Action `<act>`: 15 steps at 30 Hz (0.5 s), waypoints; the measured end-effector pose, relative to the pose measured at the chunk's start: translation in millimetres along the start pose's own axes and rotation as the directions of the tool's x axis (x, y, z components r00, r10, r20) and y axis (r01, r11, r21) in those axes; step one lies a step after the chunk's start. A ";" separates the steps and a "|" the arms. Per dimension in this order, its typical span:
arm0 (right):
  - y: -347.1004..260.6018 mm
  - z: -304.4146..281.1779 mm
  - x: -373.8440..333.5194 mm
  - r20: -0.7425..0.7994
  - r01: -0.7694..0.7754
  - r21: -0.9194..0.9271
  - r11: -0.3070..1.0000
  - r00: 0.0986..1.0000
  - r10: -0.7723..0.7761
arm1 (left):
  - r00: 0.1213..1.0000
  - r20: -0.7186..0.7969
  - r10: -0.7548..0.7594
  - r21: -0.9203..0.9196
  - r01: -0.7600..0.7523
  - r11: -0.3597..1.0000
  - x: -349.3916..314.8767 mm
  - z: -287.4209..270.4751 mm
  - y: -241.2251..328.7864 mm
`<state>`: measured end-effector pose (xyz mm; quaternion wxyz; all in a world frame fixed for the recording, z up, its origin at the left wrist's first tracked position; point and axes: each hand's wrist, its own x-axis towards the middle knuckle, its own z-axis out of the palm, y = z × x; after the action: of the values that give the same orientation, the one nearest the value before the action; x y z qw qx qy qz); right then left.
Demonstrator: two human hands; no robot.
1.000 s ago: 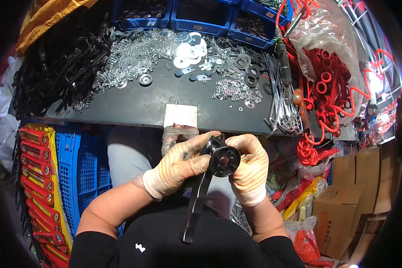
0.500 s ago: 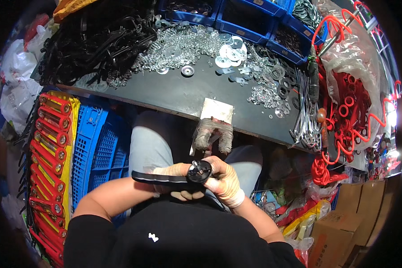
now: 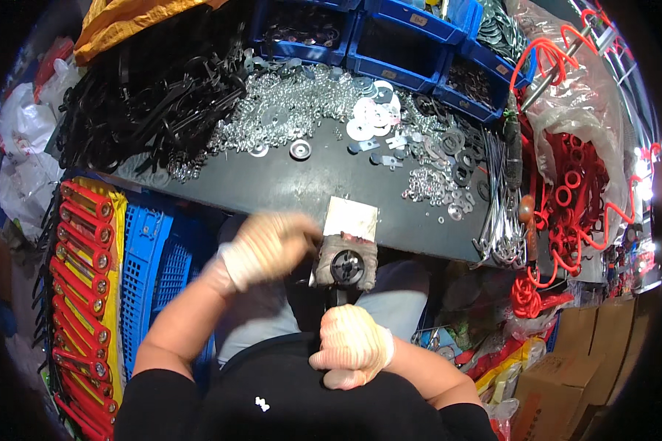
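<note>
My right hand (image 3: pixel 351 344), in a pale glove, is closed around the handle of a long black part with a round head. That black round-headed part (image 3: pixel 348 267) has its head lying on a cloth-wrapped fixture (image 3: pixel 366 275) at the bench's front edge. A slotted recess shows in the head's upper face; most of the handle is hidden under my fingers. To the left of the fixture is my gloved left hand (image 3: pixel 268 246), its fingers blurred by motion. Whether it holds anything cannot be made out.
Small metal springs (image 3: pixel 294 99) and washers (image 3: pixel 371 117) cover the dark bench (image 3: pixel 272 176). Black parts (image 3: pixel 140 110) are heaped at left, below blue bins (image 3: pixel 404 59). Red-handled tools (image 3: pixel 81 294) stand beside a blue crate (image 3: pixel 151 279). Metal rods (image 3: pixel 499 206) and a red coiled hose (image 3: pixel 526 294) are at right.
The black round-headed part has gone from in front of my body onto the cloth-wrapped fixture. My left hand has let go of it and moved up and left; my right hand now grips the handle.
</note>
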<state>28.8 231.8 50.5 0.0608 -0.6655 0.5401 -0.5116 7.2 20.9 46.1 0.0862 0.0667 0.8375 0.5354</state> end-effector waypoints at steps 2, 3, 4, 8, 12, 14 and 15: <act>0.6 -6.9 2.6 0.130 -0.060 -0.011 0.998 0.990 0.061 | 0.823 -0.428 0.373 0.609 -0.042 0.792 55.6 -36.6 5.7; 1.9 -8.8 4.9 0.134 -0.056 -0.007 0.998 0.989 0.057 | 0.838 -0.368 0.403 0.796 0.059 0.603 87.5 -61.2 4.5; 4.2 -10.8 5.8 0.127 -0.106 0.150 0.983 0.988 0.087 | 0.939 -0.316 0.136 0.823 0.200 0.532 120.4 -78.0 6.0; 8.9 -95.3 20.3 -0.014 -0.362 -0.073 0.929 0.932 0.362 | 0.934 -0.237 -0.268 0.887 0.320 0.333 143.3 -83.5 18.9; 64.6 -208.3 -26.8 -0.745 -0.836 -0.549 0.002 0.491 0.451 | 0.960 -0.197 -0.201 0.804 0.275 0.527 138.5 -81.2 20.3; 92.5 -248.0 -69.2 -0.711 -0.853 -0.487 -0.188 0.262 0.652 | 0.968 -0.225 -0.109 0.771 0.246 0.588 145.7 -71.4 7.9; 98.2 -255.7 -73.8 -0.707 -0.852 -0.491 -0.181 0.268 0.654 | 0.963 -0.267 -0.035 0.739 0.228 0.634 143.3 -69.6 1.0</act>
<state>-218.7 369.9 62.8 -0.0344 -0.0757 0.9922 -0.0927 -147.7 -11.0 65.2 -0.0074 -0.0263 0.9913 0.1285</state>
